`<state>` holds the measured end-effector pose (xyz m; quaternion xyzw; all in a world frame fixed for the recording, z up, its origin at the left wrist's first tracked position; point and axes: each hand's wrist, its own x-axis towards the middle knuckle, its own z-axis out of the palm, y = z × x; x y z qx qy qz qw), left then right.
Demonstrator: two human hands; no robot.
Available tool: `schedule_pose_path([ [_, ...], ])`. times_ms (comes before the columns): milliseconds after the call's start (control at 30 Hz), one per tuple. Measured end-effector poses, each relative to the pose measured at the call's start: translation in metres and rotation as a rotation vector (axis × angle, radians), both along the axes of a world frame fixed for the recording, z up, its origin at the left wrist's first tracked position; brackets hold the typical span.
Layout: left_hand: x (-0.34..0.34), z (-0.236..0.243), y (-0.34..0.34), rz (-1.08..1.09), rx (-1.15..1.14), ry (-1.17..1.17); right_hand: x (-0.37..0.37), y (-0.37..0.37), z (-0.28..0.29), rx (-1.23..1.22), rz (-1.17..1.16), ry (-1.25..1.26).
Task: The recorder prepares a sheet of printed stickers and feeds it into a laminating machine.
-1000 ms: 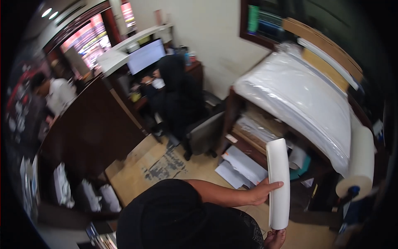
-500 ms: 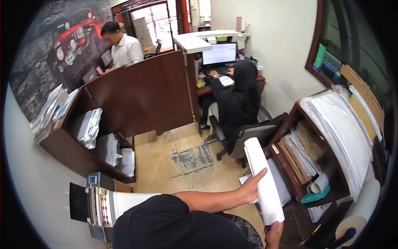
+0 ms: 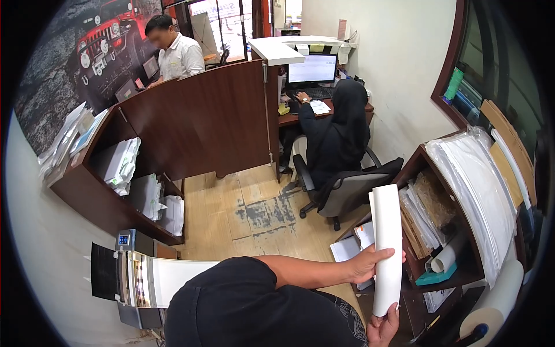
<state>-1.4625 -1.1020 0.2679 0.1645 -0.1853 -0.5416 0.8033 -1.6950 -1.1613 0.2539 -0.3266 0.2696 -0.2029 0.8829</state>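
My left hand (image 3: 366, 264) grips a long roll of white paper (image 3: 386, 224) around its middle, thumb across the front, beside a wooden shelf unit. At the roll's lower end my right hand (image 3: 383, 324) is closed on it. The roll stands nearly vertical in the view, with an edge of the sheet showing along its left side. My black-clad upper body fills the bottom centre.
A co-worker in black (image 3: 335, 139) sits at a computer desk; another in white (image 3: 179, 58) stands behind a wooden partition (image 3: 202, 115). A machine with white sheet (image 3: 136, 280) is at left. Packed shelving (image 3: 474, 191) and a large roll (image 3: 497, 295) are right, papered shelves (image 3: 81, 191) left.
The view has swung upward and left, levelling out and showing more of the partition and left-side machine. The roll has tilted, then straightened; both hands still hold it.
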Motion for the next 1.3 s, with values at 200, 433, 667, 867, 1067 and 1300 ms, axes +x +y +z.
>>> schedule_pose_path([
  [200,-0.001,0.014,-0.013,-0.064,-0.077,0.001,-0.016,0.0,-0.003,0.384,-0.012,-0.245],
  [433,0.003,0.019,-0.038,-0.015,0.029,0.139,-0.019,-0.009,-0.013,0.08,-0.114,-0.266],
  [667,0.014,0.004,-0.044,-0.024,0.367,0.2,-0.022,-0.017,-0.026,-1.895,-0.22,0.317],
  [867,-0.006,0.02,-0.056,0.118,0.357,0.233,0.025,-0.02,-0.024,-1.511,-0.9,-0.015],
  [1067,-0.018,0.016,-0.08,0.021,0.208,0.103,0.026,-0.049,-0.001,-1.509,-0.715,0.134],
  [1300,-0.076,-0.057,-0.085,0.0,-0.073,-0.635,0.001,-0.069,-0.001,-1.066,0.078,0.317],
])
